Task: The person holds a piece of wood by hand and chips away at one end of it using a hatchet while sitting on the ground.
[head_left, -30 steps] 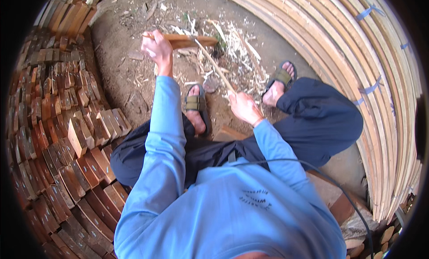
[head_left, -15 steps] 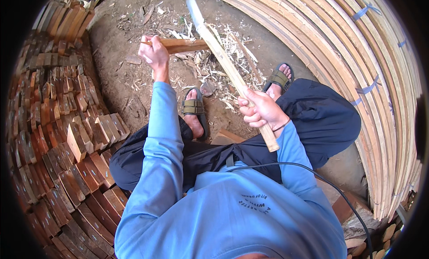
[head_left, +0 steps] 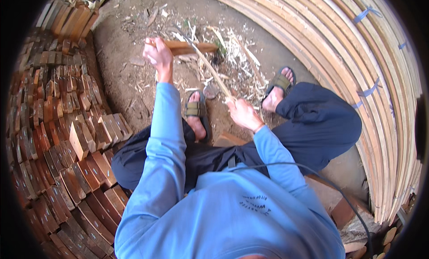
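My left hand [head_left: 159, 54] is closed around one end of a short reddish-brown piece of wood [head_left: 204, 47], which lies level above the ground and points right. Around the wooden handle [head_left: 216, 76] of a chopping knife my right hand [head_left: 245, 113] is closed. The knife slants up and to the left. Its narrow metal blade [head_left: 182, 34], blurred by motion, crosses the wood close to my left hand; whether it touches the wood I cannot tell. Pale wood shavings [head_left: 237, 58] are scattered on the ground around and beyond the wood.
Stacked cut wood blocks [head_left: 53, 138] rise along the left side. Long planks bound with blue ties [head_left: 367, 13] curve along the right. My sandalled feet [head_left: 195, 108] stand on the dirt floor, a wood block [head_left: 229, 139] between them. A black cable [head_left: 330, 182] crosses my shirt.
My right hand has moved left and a little downward, swinging the knife blade down and left across the wood. My left hand and the wood have shifted slightly right and down.
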{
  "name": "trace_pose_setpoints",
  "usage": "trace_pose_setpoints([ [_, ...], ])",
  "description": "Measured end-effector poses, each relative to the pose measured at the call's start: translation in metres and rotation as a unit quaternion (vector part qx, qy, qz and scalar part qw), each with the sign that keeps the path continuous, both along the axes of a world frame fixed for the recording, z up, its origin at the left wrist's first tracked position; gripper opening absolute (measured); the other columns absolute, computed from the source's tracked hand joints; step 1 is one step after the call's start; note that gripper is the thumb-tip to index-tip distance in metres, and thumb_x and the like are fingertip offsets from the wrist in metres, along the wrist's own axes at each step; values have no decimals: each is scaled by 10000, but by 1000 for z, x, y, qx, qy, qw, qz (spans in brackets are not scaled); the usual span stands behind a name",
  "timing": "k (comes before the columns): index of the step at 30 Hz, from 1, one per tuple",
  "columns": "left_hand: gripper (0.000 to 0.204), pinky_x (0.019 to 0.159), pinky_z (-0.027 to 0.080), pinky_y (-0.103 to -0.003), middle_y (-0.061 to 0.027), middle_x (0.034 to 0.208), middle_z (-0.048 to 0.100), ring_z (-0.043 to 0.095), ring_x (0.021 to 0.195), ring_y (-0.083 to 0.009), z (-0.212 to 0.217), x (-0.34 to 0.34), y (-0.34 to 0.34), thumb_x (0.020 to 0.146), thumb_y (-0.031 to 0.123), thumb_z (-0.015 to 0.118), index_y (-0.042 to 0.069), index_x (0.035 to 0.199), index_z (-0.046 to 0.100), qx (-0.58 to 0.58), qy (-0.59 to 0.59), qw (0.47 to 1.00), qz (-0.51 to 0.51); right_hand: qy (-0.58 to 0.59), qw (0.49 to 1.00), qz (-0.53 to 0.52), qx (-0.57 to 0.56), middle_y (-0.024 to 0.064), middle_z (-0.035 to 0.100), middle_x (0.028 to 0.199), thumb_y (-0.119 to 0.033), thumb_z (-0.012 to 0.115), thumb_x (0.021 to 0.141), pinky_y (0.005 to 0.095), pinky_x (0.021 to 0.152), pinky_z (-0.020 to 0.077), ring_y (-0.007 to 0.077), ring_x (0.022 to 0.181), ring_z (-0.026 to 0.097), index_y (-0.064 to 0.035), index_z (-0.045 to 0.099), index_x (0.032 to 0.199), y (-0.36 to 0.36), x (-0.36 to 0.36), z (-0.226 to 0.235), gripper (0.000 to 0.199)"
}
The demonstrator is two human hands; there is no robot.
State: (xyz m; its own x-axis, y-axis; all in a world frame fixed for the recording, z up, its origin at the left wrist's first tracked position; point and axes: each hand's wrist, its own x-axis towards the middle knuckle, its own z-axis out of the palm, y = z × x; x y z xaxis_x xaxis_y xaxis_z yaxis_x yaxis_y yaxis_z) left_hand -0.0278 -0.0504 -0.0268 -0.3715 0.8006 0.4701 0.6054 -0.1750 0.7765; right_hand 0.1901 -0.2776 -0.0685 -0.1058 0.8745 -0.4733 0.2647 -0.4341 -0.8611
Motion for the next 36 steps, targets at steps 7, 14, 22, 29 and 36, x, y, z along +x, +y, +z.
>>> trace_pose_setpoints([
  [7, 210, 601, 440, -433, -213, 634, 585, 562, 577, -311, -3, 5, 3, 815, 132, 537, -53, 717, 553, 15, 21, 1000, -4, 445, 833, -122, -305, -34, 359, 524, -488, 389, 1053, 267, 330, 269, 80, 368, 315, -108, 459, 784, 3, 40, 40, 471],
  [14, 216, 602, 438, -437, -207, 633, 571, 555, 583, -305, 7, 17, 1, 822, 139, 537, -50, 718, 540, 12, 17, 1000, -4, -259, 957, 24, 126, 256, 580, 615, -358, 462, 1028, 512, 585, 479, 413, 587, 610, 38, 634, 743, -15, 6, 17, 518],
  [22, 194, 625, 422, -469, -202, 635, 513, 537, 620, -346, 1, 8, 7, 827, 121, 577, -25, 724, 500, 50, 29, 998, 7, -138, 977, 91, -134, 297, 643, 760, -502, 428, 1006, 490, 636, 529, 368, 701, 703, 51, 659, 768, -5, 16, 18, 645],
  [29, 184, 607, 419, -472, -223, 689, 529, 542, 637, -402, 16, 30, 17, 816, 113, 579, -18, 729, 483, 27, 51, 998, -32, 423, 843, -56, -326, -50, 312, 607, -470, 393, 1056, 220, 374, 243, 46, 438, 266, -107, 460, 946, 6, 44, 51, 385],
  [36, 178, 597, 408, -469, -212, 677, 510, 519, 613, -384, 14, 31, 2, 807, 88, 569, -20, 718, 460, 42, 42, 997, -55, -38, 994, 70, -70, 217, 577, 738, -370, 482, 1019, 419, 623, 449, 352, 690, 582, 25, 603, 900, 14, 44, 81, 429],
])
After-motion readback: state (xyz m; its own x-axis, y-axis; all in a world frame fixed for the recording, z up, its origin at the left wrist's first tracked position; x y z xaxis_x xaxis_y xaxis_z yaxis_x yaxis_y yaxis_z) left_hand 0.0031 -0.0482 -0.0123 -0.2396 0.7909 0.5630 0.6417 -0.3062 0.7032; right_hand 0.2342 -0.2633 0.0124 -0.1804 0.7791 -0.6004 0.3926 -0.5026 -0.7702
